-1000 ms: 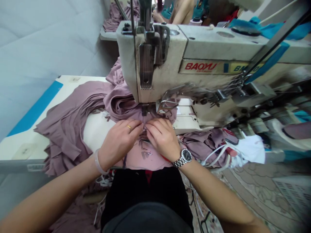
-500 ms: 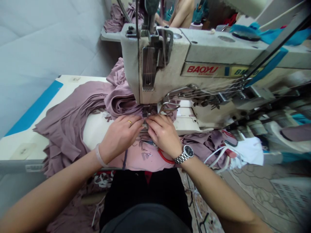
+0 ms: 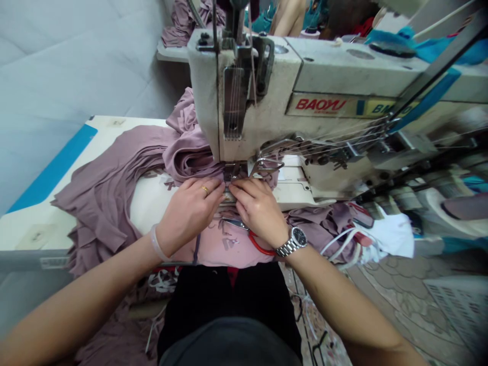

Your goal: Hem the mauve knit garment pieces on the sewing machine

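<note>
My left hand (image 3: 188,216) and my right hand (image 3: 259,211) lie side by side on mauve knit fabric (image 3: 224,251), their fingertips meeting just in front of the presser foot (image 3: 231,172) of a BAOYU industrial sewing machine (image 3: 259,96). Both hands press and pinch the cloth there. Small thread snips (image 3: 234,223) on a red cord (image 3: 259,244) rest on the fabric beneath my right palm. A wristwatch (image 3: 296,240) circles my right wrist, and a pale bangle (image 3: 154,244) circles my left. The needles are hidden behind the machine's head.
A thick stack of mauve fabric strips (image 3: 102,195) lies on the white table (image 3: 38,239) to my left. More mauve cloth, white cords (image 3: 341,244) and a white cloth (image 3: 389,236) lie to the right. A co-worker's bare arm (image 3: 290,15) shows beyond the machine.
My hands have crept slightly closer to the presser foot, gathering the cloth. The red cord and snips now show more clearly below my right hand. The view has shifted slightly.
</note>
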A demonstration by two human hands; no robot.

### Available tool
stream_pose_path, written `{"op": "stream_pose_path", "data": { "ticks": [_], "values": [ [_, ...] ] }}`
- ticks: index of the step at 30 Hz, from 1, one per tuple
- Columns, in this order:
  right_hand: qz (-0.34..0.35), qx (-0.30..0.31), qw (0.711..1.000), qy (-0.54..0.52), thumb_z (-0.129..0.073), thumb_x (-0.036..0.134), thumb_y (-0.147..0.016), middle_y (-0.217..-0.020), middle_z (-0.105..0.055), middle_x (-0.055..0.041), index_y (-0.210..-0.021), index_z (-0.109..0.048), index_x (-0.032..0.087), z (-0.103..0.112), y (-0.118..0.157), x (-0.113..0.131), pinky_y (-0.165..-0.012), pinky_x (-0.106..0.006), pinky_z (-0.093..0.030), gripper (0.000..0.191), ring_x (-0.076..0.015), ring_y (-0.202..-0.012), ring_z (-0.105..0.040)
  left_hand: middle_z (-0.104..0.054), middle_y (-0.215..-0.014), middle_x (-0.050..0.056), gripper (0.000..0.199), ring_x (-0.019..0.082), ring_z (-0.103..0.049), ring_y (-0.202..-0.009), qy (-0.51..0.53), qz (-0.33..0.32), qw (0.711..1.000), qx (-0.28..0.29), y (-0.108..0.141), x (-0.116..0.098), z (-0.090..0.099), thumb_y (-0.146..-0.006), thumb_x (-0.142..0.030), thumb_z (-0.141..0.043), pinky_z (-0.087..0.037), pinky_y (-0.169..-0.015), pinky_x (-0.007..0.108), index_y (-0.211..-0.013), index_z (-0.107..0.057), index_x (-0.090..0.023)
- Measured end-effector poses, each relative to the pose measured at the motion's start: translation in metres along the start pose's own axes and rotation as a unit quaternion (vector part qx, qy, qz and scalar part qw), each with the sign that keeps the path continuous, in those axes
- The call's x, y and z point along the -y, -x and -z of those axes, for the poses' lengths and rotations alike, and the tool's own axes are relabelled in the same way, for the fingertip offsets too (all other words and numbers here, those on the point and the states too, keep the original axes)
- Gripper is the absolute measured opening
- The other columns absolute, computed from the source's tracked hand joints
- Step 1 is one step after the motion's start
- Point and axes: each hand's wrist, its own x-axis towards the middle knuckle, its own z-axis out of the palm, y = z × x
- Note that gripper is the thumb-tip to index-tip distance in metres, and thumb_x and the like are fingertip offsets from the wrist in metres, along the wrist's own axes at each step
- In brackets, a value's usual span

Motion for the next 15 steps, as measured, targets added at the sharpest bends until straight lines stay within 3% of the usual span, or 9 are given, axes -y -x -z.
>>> {"op": "stream_pose_path", "data": {
  "ticks": [6,9,11,13,15],
  "values": [
    [0.067,0.000,0.996,0.059,-0.041,0.009,-0.095,-0.119,-0.064,-0.0187,-0.117,-0.064,0.004,-0.007,-0.001,0.001,-0.095,-0.040,-0.050,0.032,-0.0247,-0.110,-0.056,-0.066,-0.112,0.015,0.026,0.025,-0.063,-0.102,0.030,0.007,0.999,0.036,-0.001,-0.008,-0.002,-0.096,-0.022,-0.048,-0.051,-0.089,0.041,-0.113,-0.063,-0.008],
    [0.098,-0.015,0.994,0.046,-0.042,0.008,-0.095,-0.118,-0.064,-0.0188,-0.115,-0.064,0.005,-0.002,0.003,-0.008,-0.096,-0.038,-0.050,0.031,-0.0231,-0.111,-0.057,-0.068,-0.103,0.012,0.025,0.022,-0.065,-0.095,0.111,0.043,0.991,0.052,-0.004,0.005,0.004,-0.098,-0.028,-0.047,-0.053,-0.084,0.036,-0.109,-0.061,-0.011],
    [0.093,-0.035,0.994,0.039,-0.044,0.009,-0.093,-0.114,-0.066,-0.0162,-0.115,-0.064,0.007,0.006,0.004,-0.019,-0.094,-0.039,-0.051,0.030,-0.0232,-0.108,-0.058,-0.069,-0.097,0.007,0.028,0.015,-0.066,-0.087,0.184,0.105,0.977,0.027,-0.005,0.034,0.005,-0.101,-0.033,-0.042,-0.054,-0.079,0.029,-0.111,-0.058,-0.012],
    [0.060,-0.055,0.996,0.044,-0.045,0.011,-0.091,-0.108,-0.067,-0.0146,-0.110,-0.065,0.009,0.012,-0.001,-0.035,-0.090,-0.041,-0.050,0.028,-0.0250,-0.104,-0.058,-0.068,-0.097,0.005,0.038,0.009,-0.064,-0.082,0.199,0.207,0.958,-0.020,-0.004,0.080,-0.002,-0.104,-0.037,-0.031,-0.053,-0.076,0.023,-0.119,-0.052,-0.010],
    [0.004,-0.054,0.997,0.053,-0.043,0.015,-0.092,-0.098,-0.068,-0.0141,-0.099,-0.067,0.011,0.014,-0.012,-0.052,-0.087,-0.042,-0.049,0.025,-0.0263,-0.099,-0.059,-0.066,-0.106,0.008,0.053,0.009,-0.060,-0.082,0.086,0.252,0.963,-0.041,0.000,0.130,-0.019,-0.103,-0.047,-0.023,-0.051,-0.073,0.022,-0.121,-0.051,-0.004]
  ]
}}
